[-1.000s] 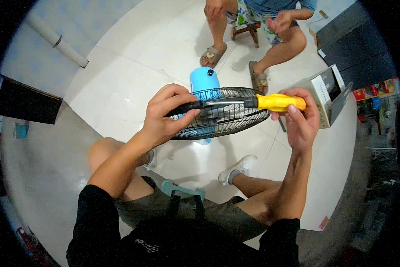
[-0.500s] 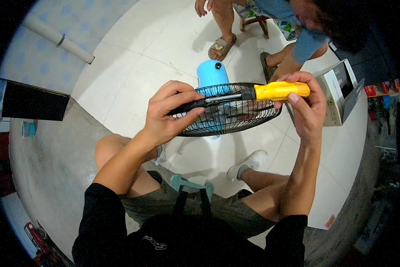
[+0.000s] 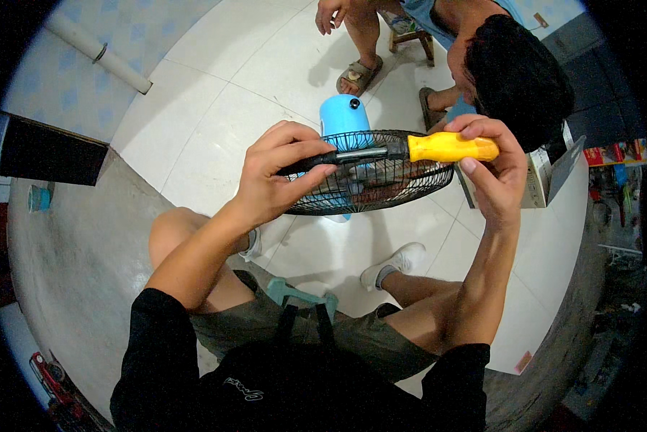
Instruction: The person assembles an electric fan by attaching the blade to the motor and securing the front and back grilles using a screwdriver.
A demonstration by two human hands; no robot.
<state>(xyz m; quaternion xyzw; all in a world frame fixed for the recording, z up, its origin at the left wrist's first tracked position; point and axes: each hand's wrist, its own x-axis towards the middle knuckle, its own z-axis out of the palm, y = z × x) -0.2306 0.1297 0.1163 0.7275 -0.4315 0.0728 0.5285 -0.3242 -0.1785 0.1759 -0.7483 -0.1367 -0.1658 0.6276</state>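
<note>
My right hand [image 3: 497,162] is closed round the yellow handle of a screwdriver [image 3: 449,147], held level with its metal shaft pointing left. With thumb and fingers, my left hand [image 3: 284,169] pinches a black piece at the shaft's far end. Whether that piece belongs to the screwdriver or to the fan's rim, I cannot tell. Just beneath both hands is an electric fan with a black wire guard [image 3: 381,198] and a light blue motor housing [image 3: 343,115]. The tool and my fingers hide part of the guard.
Beyond the fan a co-worker [image 3: 518,65] sits leaning forward, sandalled feet on the pale tiles. An open carton [image 3: 539,180] stands right of my right hand. Near my knees is a green stool-like piece [image 3: 302,294]. A white pipe [image 3: 96,54] runs along the left wall.
The co-worker's head has moved down and left, nearer my right hand. My hands and the screwdriver keep nearly the same place and hold. The view has shifted slightly.
</note>
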